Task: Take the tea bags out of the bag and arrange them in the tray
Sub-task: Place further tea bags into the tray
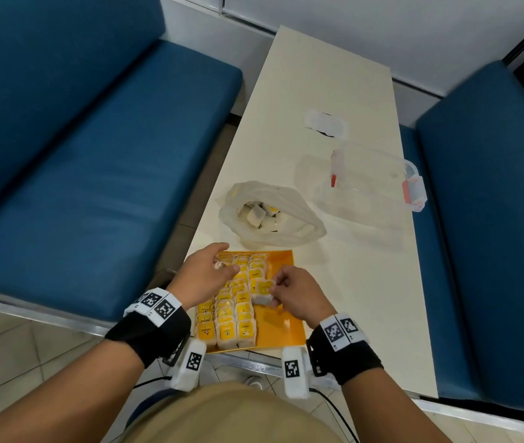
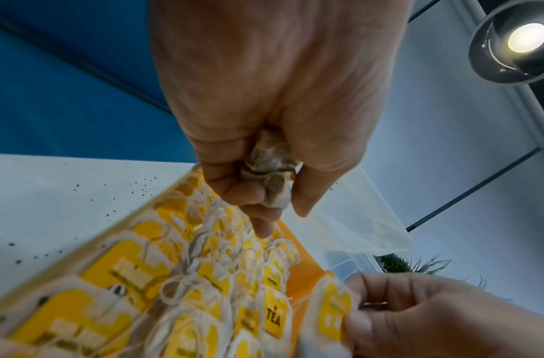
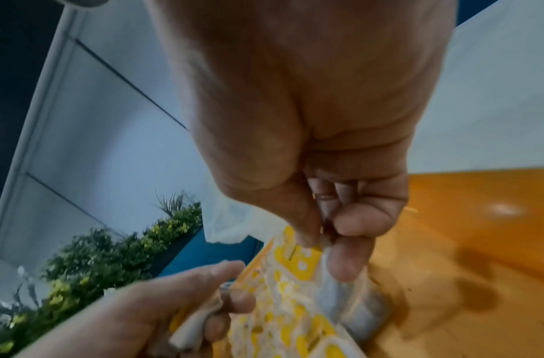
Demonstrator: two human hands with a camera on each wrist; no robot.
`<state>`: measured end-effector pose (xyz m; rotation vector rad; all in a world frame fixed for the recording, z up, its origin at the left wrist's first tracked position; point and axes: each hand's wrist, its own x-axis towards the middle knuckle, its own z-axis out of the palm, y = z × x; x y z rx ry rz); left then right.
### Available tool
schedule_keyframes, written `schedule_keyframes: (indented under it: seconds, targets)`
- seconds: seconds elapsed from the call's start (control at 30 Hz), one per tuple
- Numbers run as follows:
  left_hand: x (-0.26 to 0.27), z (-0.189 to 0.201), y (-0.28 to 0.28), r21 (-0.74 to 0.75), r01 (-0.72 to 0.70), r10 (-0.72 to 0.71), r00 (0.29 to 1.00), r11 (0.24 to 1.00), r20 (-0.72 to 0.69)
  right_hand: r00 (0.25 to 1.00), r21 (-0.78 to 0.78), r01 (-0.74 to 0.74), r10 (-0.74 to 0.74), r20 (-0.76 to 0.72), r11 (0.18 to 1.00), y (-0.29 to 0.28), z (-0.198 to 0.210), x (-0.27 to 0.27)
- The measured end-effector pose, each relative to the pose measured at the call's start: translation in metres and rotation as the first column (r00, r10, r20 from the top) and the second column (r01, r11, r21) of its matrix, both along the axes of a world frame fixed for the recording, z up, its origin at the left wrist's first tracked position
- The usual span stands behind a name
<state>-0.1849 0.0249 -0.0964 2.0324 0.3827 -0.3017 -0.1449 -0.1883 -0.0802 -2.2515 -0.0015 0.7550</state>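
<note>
The right hand (image 1: 299,295) is pinching a yellow-tagged tea bag (image 1: 263,290) over the orange tray (image 1: 281,327); the left hand (image 1: 201,278) is clutching crumpled tea bags (image 2: 272,176)

Glossy orange plastic tray (image 1: 281,327), crinkled translucent plastic bag (image 1: 299,215), papery tea bags (image 1: 243,326), smooth matt table (image 1: 359,282).

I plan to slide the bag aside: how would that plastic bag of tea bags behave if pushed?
The plastic bag looks thin and crumpled, so it would probably fold rather than slide. It seems light, holding few tea bags. Its open mouth might spill some.
</note>
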Motion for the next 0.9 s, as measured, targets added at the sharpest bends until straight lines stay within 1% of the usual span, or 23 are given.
schedule_keyframes:
  seconds: [0.07, 0.13, 0.2, 0.27, 0.37, 0.47, 0.57, 0.7, 0.9]
  targets:
    - [0.002, -0.002, -0.001, 0.001, -0.007, 0.007, 1.0, 1.0, -0.02, 0.999, -0.121, -0.051, 0.051, -0.007, 0.991, 0.005, -0.005, -0.003]
    - [0.003, -0.002, -0.003, 0.021, 0.001, 0.0, 0.999, 1.0, -0.038, 0.993, -0.241, -0.111, 0.114, -0.002, 0.964, 0.011, -0.008, -0.005]
    - [0.005, -0.001, -0.004, 0.045, 0.01, -0.008, 0.999, 0.999, -0.051, 0.987, -0.316, -0.157, 0.157, -0.027, 0.936, 0.017, -0.009, -0.005]
    - [0.007, 0.0, -0.005, 0.059, 0.02, -0.017, 0.998, 0.998, -0.057, 0.985, -0.354, -0.17, 0.159, -0.06, 0.92, 0.022, -0.01, -0.004]
    - [0.008, 0.0, -0.005, 0.066, 0.031, -0.027, 0.997, 0.997, -0.068, 0.98, -0.379, -0.196, 0.169, -0.104, 0.904, 0.028, -0.011, -0.002]
    - [0.008, 0.0, -0.004, 0.074, 0.047, -0.042, 0.997, 0.996, -0.067, 0.986, -0.378, -0.153, 0.119, -0.114, 0.913, 0.03, -0.017, -0.003]
    - [0.007, 0.0, -0.003, 0.064, 0.055, -0.051, 0.997, 0.996, -0.065, 0.995, -0.334, -0.08, 0.053, -0.09, 0.939, 0.031, -0.025, -0.004]
    - [0.008, 0.001, -0.002, 0.047, 0.051, -0.048, 0.997, 0.998, -0.064, 0.997, -0.332, -0.064, 0.046, -0.061, 0.941, 0.032, -0.028, -0.005]
    - [0.008, -0.001, 0.003, -0.03, 0.01, -0.012, 0.996, 0.999, -0.088, 0.999, -0.332, -0.04, 0.039, -0.01, 0.943, 0.033, -0.032, -0.004]
